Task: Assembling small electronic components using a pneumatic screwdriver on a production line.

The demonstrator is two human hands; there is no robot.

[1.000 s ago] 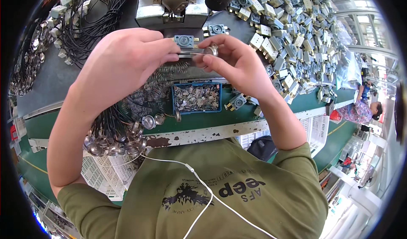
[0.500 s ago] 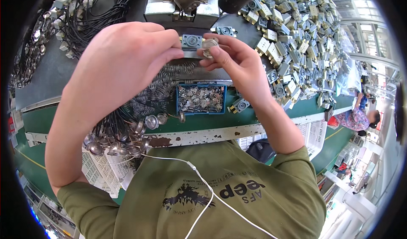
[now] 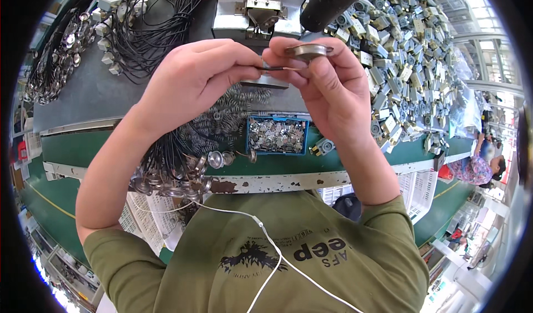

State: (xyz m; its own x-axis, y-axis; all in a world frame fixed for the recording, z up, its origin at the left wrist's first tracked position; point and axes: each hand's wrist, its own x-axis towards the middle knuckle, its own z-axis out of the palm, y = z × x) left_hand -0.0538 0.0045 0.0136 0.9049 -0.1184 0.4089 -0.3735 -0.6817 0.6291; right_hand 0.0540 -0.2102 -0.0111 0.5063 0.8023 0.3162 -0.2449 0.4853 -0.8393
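Olive-green fabric is filling the nearest part of the view: a short-sleeved shirt (image 3: 338, 224) is carrying dark lettering and a dark treelike graphic (image 3: 252, 256), both appearing upside down. A thin white cord (image 3: 259, 223) is running down over it. Beyond, a white, paint-chipped bench edge (image 3: 272, 183) is crossing the view, and shiny round metal caps (image 3: 215, 159) are lying just behind it. A blue rectangular box (image 3: 276, 153) is holding small silvery metal pieces, and a heap of thin grey coil springs (image 3: 222, 116) is spreading beside it.

Above the bench, the right hand (image 3: 336, 93) is gripping a round, silvery metal disc (image 3: 308, 50) between thumb and fingers. The disc is showing a smooth, rounded rim and looking tilted nearly edge-on. The left hand (image 3: 208, 74) is pinching a thin black wire (image 3: 272, 68), whose copper-coloured end is pointing toward the right fingers, just below the disc; whether they are touching, I cannot tell.

Farther off, a metal machine (image 3: 264, 4) is standing behind the hands, with a thick black tube (image 3: 336, 4) slanting beside it. Grey and cream blocks (image 3: 411, 63) are piling up on the right, while bundled black cables (image 3: 161, 29) are lying on the left. A person in a floral top (image 3: 472, 168) is appearing at far right.
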